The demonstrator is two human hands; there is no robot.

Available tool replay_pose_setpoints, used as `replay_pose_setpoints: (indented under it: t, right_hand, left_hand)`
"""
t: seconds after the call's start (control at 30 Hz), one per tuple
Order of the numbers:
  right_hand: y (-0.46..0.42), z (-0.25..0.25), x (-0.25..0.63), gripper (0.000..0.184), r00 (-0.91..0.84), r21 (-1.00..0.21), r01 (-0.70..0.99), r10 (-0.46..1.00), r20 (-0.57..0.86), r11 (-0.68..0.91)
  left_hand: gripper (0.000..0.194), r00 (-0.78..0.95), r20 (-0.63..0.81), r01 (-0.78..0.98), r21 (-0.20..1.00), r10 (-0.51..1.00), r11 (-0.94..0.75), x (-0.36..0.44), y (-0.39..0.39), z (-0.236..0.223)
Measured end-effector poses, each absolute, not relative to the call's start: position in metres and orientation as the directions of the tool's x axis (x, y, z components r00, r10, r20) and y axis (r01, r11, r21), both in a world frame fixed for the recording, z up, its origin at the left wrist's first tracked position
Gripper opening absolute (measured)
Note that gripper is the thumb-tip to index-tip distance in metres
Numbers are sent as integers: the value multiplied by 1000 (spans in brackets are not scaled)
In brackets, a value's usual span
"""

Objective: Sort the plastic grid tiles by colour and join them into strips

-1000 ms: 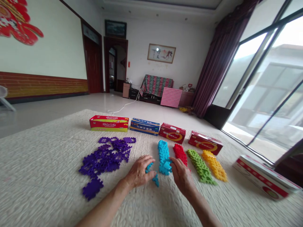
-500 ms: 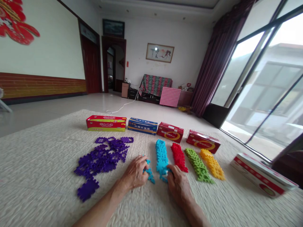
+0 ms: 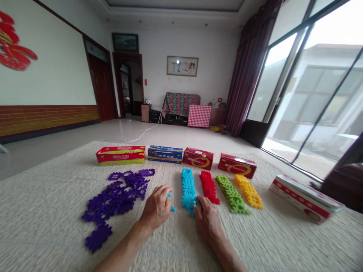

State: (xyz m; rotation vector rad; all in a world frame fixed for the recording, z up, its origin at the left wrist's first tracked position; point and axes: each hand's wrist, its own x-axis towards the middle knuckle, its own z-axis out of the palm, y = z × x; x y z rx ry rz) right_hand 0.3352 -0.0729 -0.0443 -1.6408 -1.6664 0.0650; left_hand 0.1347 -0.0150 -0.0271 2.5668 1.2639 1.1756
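Observation:
My left hand point(image 3: 155, 207) is closed, with light-blue interlocking plastic tiles point(image 3: 171, 207) poking out past its fingers; most of them are hidden by the hand. At the near end of a light-blue row of overlapping tiles point(image 3: 187, 185), my right hand point(image 3: 209, 218) pinches a blue tile at the row's right edge. Its fingertips partly cover that tile. Just right of the blue row lies a red row point(image 3: 209, 187), then a green row point(image 3: 231, 193) and a yellow row point(image 3: 248, 190). Left of my left hand spreads a loose pile of purple tiles point(image 3: 116, 200).
Behind the tiles stand a red-and-yellow box point(image 3: 120, 155), a blue box point(image 3: 165, 155) and two dark red boxes point(image 3: 197, 158). A white-and-red box point(image 3: 306, 200) sits at the right. Everything rests on a cream textured cover point(image 3: 56, 196).
My right hand has drawn down to the near end of the blue row. My left hand has closed further around its blue tiles and moved slightly left. The camera view has shifted.

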Motion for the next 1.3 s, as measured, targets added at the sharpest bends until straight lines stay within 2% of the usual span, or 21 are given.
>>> replay_pose_setpoints:
  t: [0.17,0.27,0.47,0.63,1.1,1.3]
  right_hand:
    - [-70,-49,335,22,129,-543,825,885,448,154]
    - [-68,-51,335,22,142,-540,830,880,452,143]
    - [-69,-51,334,23,150,-513,852,891,428,103]
    - [-69,-51,335,24,154,-531,834,863,481,147]
    - [-63,-50,340,30,222,-538,833,810,543,133]
    - [-65,-46,340,33,209,-535,825,783,585,179]
  left_hand:
    - [51,422,429,683,429,799,-591,174,-24,-20]
    - [55,418,389,697,443,821,-565,183,-24,-24]
    - [55,442,443,625,472,780,-622,177,-20,-39]
    - [54,415,475,603,495,776,-626,178,-18,-42]
    - [50,446,496,606,446,745,-659,181,-17,-45]
    - [34,404,541,606,446,738,-659,181,-18,-37]
